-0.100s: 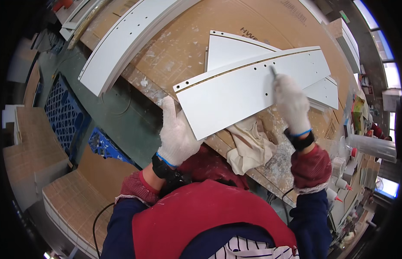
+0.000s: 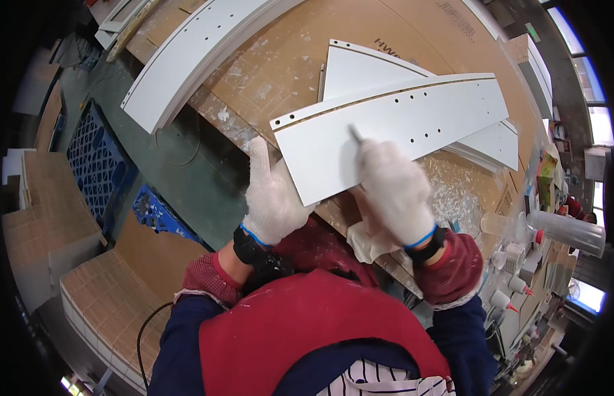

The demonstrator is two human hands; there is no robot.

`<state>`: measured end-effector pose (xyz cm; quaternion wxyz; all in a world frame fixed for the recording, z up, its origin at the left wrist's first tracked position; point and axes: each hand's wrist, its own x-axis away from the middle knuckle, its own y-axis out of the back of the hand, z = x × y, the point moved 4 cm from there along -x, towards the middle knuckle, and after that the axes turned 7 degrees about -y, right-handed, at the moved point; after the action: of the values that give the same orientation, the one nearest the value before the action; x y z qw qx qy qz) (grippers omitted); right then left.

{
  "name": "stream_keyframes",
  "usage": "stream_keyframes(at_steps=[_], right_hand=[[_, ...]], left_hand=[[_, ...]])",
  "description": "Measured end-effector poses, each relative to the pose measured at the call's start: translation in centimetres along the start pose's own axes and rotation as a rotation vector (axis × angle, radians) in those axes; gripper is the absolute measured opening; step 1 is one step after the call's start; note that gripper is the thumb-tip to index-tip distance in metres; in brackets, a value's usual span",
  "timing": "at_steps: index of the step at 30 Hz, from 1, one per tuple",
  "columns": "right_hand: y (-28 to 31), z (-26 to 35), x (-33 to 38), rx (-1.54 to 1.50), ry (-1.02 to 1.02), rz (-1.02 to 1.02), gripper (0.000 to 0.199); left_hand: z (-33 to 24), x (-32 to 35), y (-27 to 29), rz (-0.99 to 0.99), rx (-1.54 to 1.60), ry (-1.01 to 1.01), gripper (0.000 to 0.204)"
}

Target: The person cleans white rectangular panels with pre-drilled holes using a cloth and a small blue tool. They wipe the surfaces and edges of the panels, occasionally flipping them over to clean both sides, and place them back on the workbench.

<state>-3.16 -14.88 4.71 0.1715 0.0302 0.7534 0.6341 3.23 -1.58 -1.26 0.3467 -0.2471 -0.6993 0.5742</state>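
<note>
A white panel with drilled holes and a grooved long edge (image 2: pixel 333 155) lies slantwise across a second white panel (image 2: pixel 360 72). My left hand (image 2: pixel 274 204), in a white knit glove, grips its near left end, thumb up beside the edge, fingers partly hidden by the panel. Over the panel's lower left part, my gloved right hand (image 2: pixel 396 191) is closed round a thin grey stick-like tool (image 2: pixel 355 133). Its tip points up and left; motion blurs it, so its kind and whether it touches the panel cannot be told. A cream cloth (image 2: pixel 366 241) lies partly under my right hand.
Cardboard (image 2: pixel 287 66) with white flecks covers the table. More white panels (image 2: pixel 182 63) are stacked at the upper left. A blue plastic pallet (image 2: pixel 99 165) stands on the floor at left, near cardboard-topped stacks (image 2: pixel 109 303). Glue bottles (image 2: pixel 501 300) stand at right.
My right hand has swept left and toward me with the tool, from the panel's drilled middle to its lower left part. More holes now show. The panel and left hand have barely shifted.
</note>
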Motion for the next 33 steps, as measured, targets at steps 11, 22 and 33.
stream_keyframes(at_steps=[11,22,33], right_hand=[[2.9,-1.6,1.9,-0.763,-0.067,0.045,0.022],[2.5,2.4,2.8,-0.841,0.279,0.069,0.025],[-4.0,-26.3,-9.3,-0.023,-0.458,0.168,0.025]], left_hand=[[1.1,0.3,0.6,-0.046,0.173,-0.015,0.091],[1.6,0.2,0.2,0.011,0.164,0.036,0.09],[2.2,1.6,0.3,0.026,-0.502,0.098,0.044]])
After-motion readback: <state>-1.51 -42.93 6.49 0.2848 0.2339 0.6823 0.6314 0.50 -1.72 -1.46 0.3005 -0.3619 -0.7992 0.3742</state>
